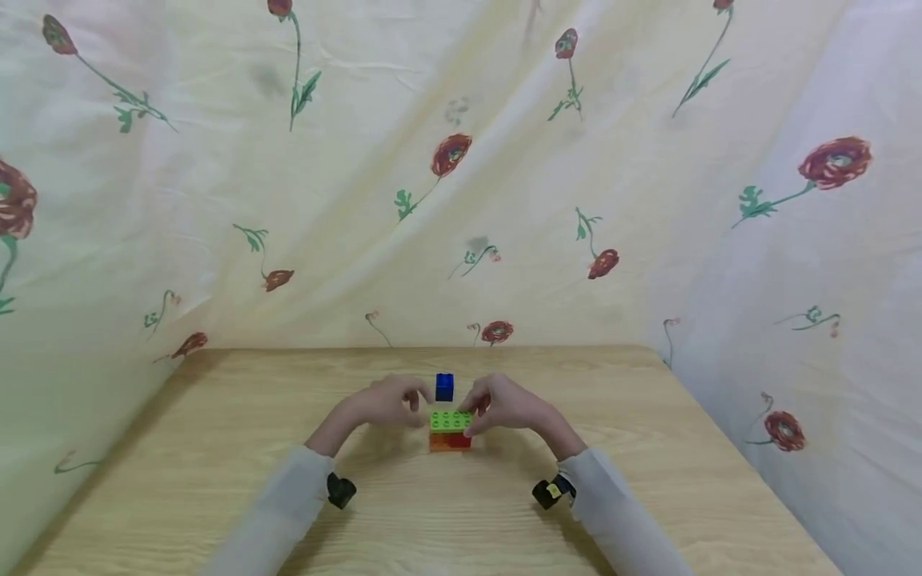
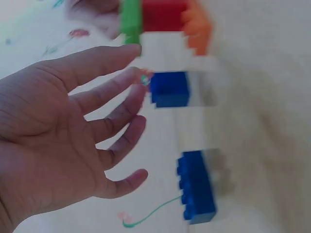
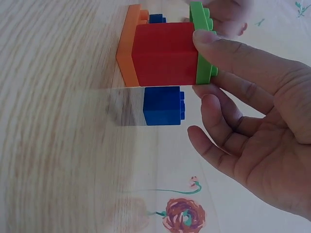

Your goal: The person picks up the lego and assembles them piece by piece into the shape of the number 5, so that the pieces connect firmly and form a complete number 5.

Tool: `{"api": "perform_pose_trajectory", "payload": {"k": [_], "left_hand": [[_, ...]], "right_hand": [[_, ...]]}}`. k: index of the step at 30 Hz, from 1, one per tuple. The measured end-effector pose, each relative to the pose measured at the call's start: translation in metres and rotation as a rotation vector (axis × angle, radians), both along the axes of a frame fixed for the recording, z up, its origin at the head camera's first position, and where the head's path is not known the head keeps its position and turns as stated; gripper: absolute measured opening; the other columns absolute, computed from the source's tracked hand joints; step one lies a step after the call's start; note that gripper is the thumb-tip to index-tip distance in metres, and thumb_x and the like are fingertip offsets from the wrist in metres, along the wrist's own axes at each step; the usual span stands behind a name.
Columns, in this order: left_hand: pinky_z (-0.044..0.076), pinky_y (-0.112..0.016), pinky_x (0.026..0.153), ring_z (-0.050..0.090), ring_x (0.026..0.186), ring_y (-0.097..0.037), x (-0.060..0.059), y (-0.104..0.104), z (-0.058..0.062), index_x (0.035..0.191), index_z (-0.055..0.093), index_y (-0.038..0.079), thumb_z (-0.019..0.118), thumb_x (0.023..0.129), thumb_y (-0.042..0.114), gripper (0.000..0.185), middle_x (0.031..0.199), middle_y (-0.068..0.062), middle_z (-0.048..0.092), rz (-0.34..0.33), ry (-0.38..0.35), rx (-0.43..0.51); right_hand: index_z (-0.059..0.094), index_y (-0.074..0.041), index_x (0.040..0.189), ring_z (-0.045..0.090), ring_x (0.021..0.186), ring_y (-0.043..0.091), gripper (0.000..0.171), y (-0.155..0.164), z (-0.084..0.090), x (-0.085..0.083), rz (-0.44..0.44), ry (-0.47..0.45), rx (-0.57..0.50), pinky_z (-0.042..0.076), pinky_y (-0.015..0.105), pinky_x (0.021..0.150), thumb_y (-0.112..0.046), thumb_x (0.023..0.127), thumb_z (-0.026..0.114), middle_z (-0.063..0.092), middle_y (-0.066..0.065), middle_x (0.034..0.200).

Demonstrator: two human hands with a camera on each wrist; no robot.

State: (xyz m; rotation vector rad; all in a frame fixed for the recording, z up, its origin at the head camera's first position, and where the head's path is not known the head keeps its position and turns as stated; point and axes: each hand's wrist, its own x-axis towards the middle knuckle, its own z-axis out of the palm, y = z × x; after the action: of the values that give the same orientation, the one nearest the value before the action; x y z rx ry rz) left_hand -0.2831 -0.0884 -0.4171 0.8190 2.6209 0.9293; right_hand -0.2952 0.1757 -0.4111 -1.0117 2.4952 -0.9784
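Note:
A toy-brick stack stands on the table in the head view, with an orange plate (image 1: 441, 448) at the bottom, a red brick (image 3: 165, 53) on it and a green studded plate (image 1: 446, 422) on top. My right hand (image 1: 507, 402) pinches the green plate at its right end, the thumb in front and fingers behind. To the left of the stack, my left hand (image 1: 392, 400) holds nothing; its fingers (image 2: 116, 119) are loosely spread, with the index fingertip close to the green plate. Behind the stack is a small blue brick (image 1: 444, 387).
A longer blue brick (image 2: 198, 187) lies beyond the left fingers in the left wrist view; my left hand seems to hide it in the head view. The wooden table (image 1: 403, 520) meets a flowered cloth (image 1: 346, 200) at the back and sides.

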Motion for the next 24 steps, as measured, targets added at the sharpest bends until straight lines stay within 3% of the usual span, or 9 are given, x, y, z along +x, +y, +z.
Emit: {"api": "perform_pose_trajectory", "payload": {"k": [5,11,16,20,24], "left_hand": [[0.048,-0.031,0.08,0.056,0.093,-0.018,-0.016,-0.008,0.01,0.128,0.062,0.001,0.07,0.095,0.015,0.036,0.101,-0.008,0.063,0.071,-0.03,0.206],[0.05,-0.051,0.095,0.057,0.101,-0.023,-0.037,-0.002,0.0,0.129,0.061,0.001,0.066,0.097,0.01,0.034,0.108,-0.012,0.061,0.199,-0.116,0.429],[0.052,-0.047,0.094,0.059,0.107,-0.026,-0.054,0.004,-0.017,0.133,0.06,0.0,0.069,0.095,0.011,0.041,0.118,-0.019,0.062,0.256,-0.163,0.453],[0.053,-0.044,0.096,0.061,0.113,-0.029,-0.06,0.007,-0.027,0.139,0.056,-0.002,0.072,0.093,0.009,0.05,0.129,-0.023,0.061,0.226,-0.193,0.44],[0.05,-0.048,0.102,0.06,0.118,-0.032,-0.062,0.011,-0.031,0.139,0.056,0.0,0.076,0.088,0.007,0.055,0.13,-0.019,0.064,0.207,-0.202,0.402]], "right_hand": [[0.079,-0.006,0.106,0.063,0.081,0.011,0.03,-0.001,-0.004,-0.002,0.016,-0.008,-0.005,0.054,0.023,0.071,-0.015,0.079,0.088,0.072,0.004,0.098],[0.079,-0.007,0.107,0.063,0.081,0.011,0.03,0.001,0.0,-0.004,0.014,0.0,0.0,0.054,0.024,0.071,-0.017,0.08,0.087,0.073,0.003,0.098],[0.08,-0.007,0.106,0.063,0.08,0.01,0.029,0.003,0.001,-0.006,0.003,0.001,-0.007,0.054,0.023,0.07,-0.017,0.079,0.088,0.073,0.002,0.097],[0.08,-0.007,0.105,0.063,0.079,0.01,0.029,0.002,-0.001,-0.006,0.012,0.0,-0.015,0.054,0.023,0.07,-0.016,0.079,0.088,0.073,0.002,0.096],[0.079,-0.006,0.106,0.063,0.079,0.009,0.03,0.001,-0.001,-0.005,0.028,-0.011,-0.022,0.054,0.023,0.07,-0.015,0.079,0.088,0.073,0.004,0.096]]}}
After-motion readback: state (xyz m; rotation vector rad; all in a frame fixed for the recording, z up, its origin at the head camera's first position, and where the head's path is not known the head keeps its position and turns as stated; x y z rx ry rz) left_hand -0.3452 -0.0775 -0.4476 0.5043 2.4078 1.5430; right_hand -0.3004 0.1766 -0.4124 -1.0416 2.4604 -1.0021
